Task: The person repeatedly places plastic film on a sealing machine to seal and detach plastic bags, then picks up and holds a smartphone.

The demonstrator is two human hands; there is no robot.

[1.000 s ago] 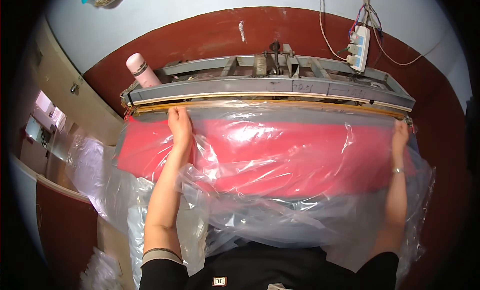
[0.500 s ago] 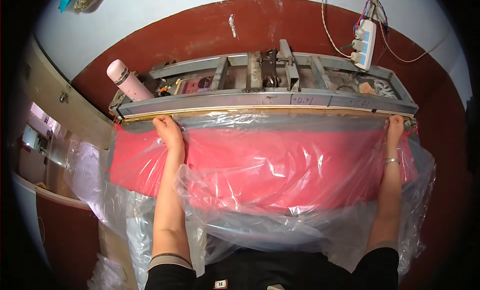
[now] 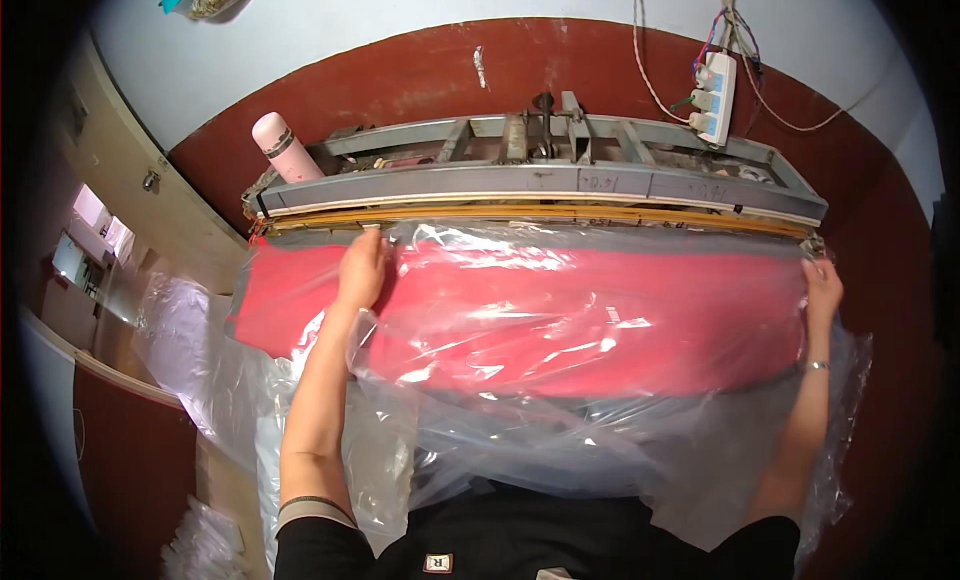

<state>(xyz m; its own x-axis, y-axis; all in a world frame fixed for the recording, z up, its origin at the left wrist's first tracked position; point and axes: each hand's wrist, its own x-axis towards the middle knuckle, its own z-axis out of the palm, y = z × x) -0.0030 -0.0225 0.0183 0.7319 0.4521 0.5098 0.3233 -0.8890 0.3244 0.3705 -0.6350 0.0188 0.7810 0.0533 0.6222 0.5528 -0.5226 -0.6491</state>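
Black sleeves (image 3: 320, 552), nearest, at the lower edge; the left one has a beige cuff.

Clear plastic film (image 3: 600, 442), one broad sheet, glossy and creased. Position: spread over the desk, its near part bunched against the torso. Orientation: far edge toward the metalwork and running left to right, roughly parallel with it; longer dimension of the whole sheet cannot be told, as the folds hide it.

Red layer (image 3: 275, 285), flat, mostly beneath the film; long axis left to right.

Desk (image 3: 310, 237), grey-topped, showing as a margin around the red.

Right hand (image 3: 822, 288), bracelet at the wrist; fingers clamped on the film near its far right corner.

Left hand (image 3: 362, 268), left of centre, slightly blurred; fingers together, clamped on the film's far edge.

Amber strip (image 3: 470, 215), narrow, lying crosswise just beyond the film.

Metal frame (image 3: 430, 185), grey, long and cross-braced, directly behind the strip.

Flask (image 3: 285, 145), pink with a dark band, tilted, at the frame's left end.

Door (image 3: 130, 170), pale, far left.

Power strip (image 3: 716, 100), white, with plugs, hanging from cables at right.

Wall (image 3: 420, 70), maroon below, white above.
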